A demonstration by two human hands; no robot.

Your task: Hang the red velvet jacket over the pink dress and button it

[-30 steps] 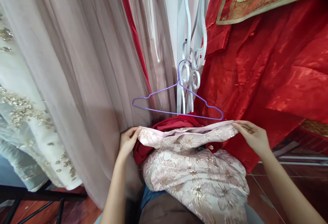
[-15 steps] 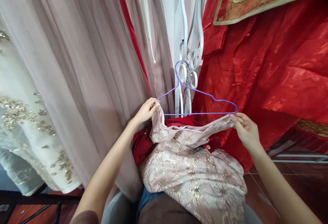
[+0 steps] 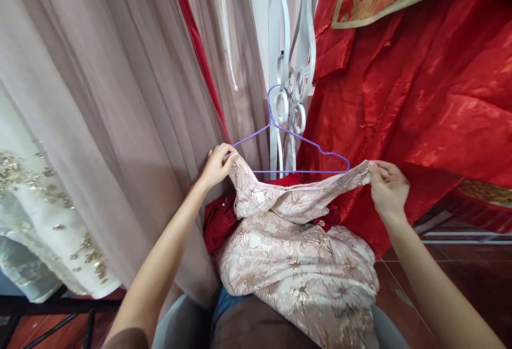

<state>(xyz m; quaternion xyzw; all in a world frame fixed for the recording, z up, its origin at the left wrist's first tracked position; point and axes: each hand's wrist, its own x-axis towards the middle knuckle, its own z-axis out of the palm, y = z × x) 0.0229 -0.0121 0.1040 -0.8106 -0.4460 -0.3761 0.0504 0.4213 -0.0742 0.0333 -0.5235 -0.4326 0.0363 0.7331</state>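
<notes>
A pink brocade dress [image 3: 296, 253] with gold flowers lies bunched over my lap. My left hand [image 3: 216, 163] pinches its left shoulder against the left end of a purple wire hanger [image 3: 296, 138]. My right hand [image 3: 387, 186] grips the dress's right shoulder just past the hanger's right end. The hanger's hook is caught on a white scrolled metal grille [image 3: 294, 98]. A dark red cloth [image 3: 218, 221] lies under the dress.
Beige sheer gowns [image 3: 120, 98] hang at the left, with a white beaded gown [image 3: 44, 221] beyond them. A red satin robe [image 3: 420, 98] with gold trim hangs at the right. Dark red floor tiles [image 3: 460, 269] show at the lower right, black rack legs at the lower left.
Both hands have lifted the dress's shoulders from below the hanger up to its ends. My left hand now holds the fabric at the hanger's left end; the hanger has swung.
</notes>
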